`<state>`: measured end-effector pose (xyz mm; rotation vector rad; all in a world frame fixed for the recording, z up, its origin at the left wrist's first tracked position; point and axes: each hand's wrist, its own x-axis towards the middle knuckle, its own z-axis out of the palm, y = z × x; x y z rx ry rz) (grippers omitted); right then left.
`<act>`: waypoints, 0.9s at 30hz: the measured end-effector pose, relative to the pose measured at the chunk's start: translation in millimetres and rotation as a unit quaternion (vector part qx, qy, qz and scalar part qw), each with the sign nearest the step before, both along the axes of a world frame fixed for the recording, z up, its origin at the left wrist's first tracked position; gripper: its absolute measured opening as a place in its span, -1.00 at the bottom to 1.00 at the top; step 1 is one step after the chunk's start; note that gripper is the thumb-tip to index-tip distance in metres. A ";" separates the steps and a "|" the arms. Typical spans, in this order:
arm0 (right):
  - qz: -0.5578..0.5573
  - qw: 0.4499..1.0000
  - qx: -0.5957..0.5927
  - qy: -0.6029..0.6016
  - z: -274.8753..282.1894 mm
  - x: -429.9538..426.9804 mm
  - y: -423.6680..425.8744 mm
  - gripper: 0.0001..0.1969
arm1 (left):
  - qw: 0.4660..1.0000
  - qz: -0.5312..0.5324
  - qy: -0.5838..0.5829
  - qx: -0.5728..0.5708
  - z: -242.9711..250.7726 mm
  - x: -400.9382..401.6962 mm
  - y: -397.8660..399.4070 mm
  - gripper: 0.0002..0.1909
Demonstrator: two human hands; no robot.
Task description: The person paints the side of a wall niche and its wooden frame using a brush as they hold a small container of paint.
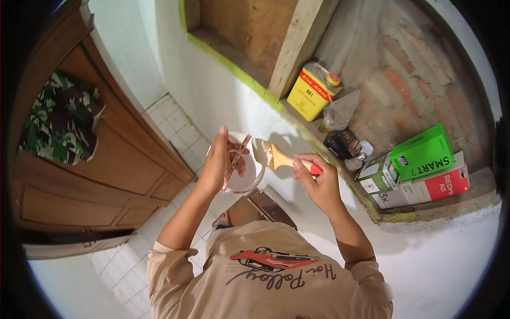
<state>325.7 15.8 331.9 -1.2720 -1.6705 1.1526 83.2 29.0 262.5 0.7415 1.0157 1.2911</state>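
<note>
My left hand [217, 161] holds a white plastic tub [257, 175] in front of my body. A red patterned strip [235, 167], perhaps its handle or rim band, crosses in front of some of the fingers. In my right hand [320, 185] is a flat paintbrush [283, 158] with a pale yellow handle and a red tip, gripped between thumb and fingers. Its bristles point left, beside the right rim of the tub. Whether they touch the rim I cannot tell.
On the wall ledge at right stand a yellow can [308, 95], a plastic bag [338, 111], a black box [342, 143] and several phone boxes [422, 155]. A wooden door [115, 131] with camouflage cloth [59, 119] is at left. White tiles [181, 125] cover the floor.
</note>
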 end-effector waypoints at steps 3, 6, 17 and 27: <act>0.078 0.989 0.112 -0.054 -20.2 -5.3 12.8 -0.76 | 1.000 0.017 0.021 0.010 20.6 5.0 -3.5 -0.38; 0.148 0.958 0.195 -0.146 -29.0 -21.2 25.7 -0.77 | 0.999 0.031 0.028 -0.004 31.9 12.2 -5.4 -0.41; 0.274 0.880 -0.264 0.285 -138.6 -59.5 66.6 -0.51 | 0.998 0.035 0.045 0.018 36.1 65.7 -19.1 -0.41; 0.368 0.844 -0.288 0.263 -188.5 -27.1 73.1 -0.57 | 0.998 0.056 0.026 0.025 22.4 96.0 -33.6 -0.45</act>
